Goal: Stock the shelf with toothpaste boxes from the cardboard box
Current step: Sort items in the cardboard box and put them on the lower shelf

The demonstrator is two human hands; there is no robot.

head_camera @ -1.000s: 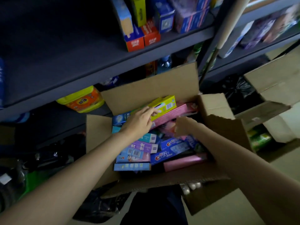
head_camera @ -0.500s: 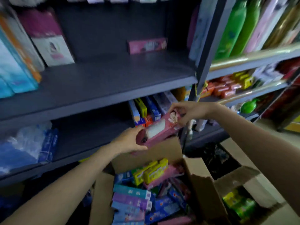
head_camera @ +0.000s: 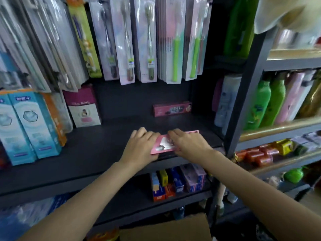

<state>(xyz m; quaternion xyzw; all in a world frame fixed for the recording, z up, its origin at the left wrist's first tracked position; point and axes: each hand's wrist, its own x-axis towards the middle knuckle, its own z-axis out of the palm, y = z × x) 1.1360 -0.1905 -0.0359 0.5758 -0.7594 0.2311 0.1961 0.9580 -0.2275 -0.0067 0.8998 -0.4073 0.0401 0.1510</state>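
Here, in the head view, both hands are on one pink toothpaste box [head_camera: 164, 145], which lies flat near the front edge of the dark shelf [head_camera: 97, 145]. The left hand [head_camera: 141, 146] covers the left end of the box with fingers bent over it, and the right hand [head_camera: 186, 143] lies on its right part with fingers rather straight, pressing down; if a thumb goes under the box I cannot tell. Beyond the hands, at the back of the shelf, a second pink box [head_camera: 172, 108] stands on its long side. Below the hands, only a flap of the cardboard box [head_camera: 173, 228] shows at the bottom edge.

I judge the box to be light and stiff, with smooth printed card that may slide on the shelf. It is best held at the two short ends or along the long edges, without squeezing the thin walls too much
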